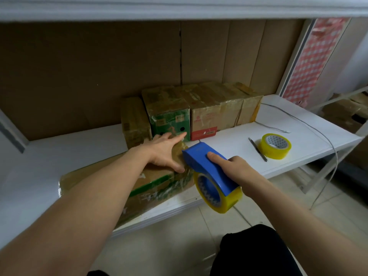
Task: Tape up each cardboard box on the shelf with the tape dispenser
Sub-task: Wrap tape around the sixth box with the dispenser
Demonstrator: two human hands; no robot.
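Left hand (166,149) open, fingers straight and spread, pressing flat on the flat brown cardboard box with green print (151,182) lying near the front edge of the white shelf (235,144). Right hand (234,168) curled round the blue plastic tape dispenser (207,166), its nose at the box's right end, its yellowish tape roll (219,198) hanging past the shelf edge. Far behind, a row of taped cardboard boxes (191,110) against the back. To the right, a spare yellow tape roll (274,146), just beside a thin dark pen-like tool (257,149).
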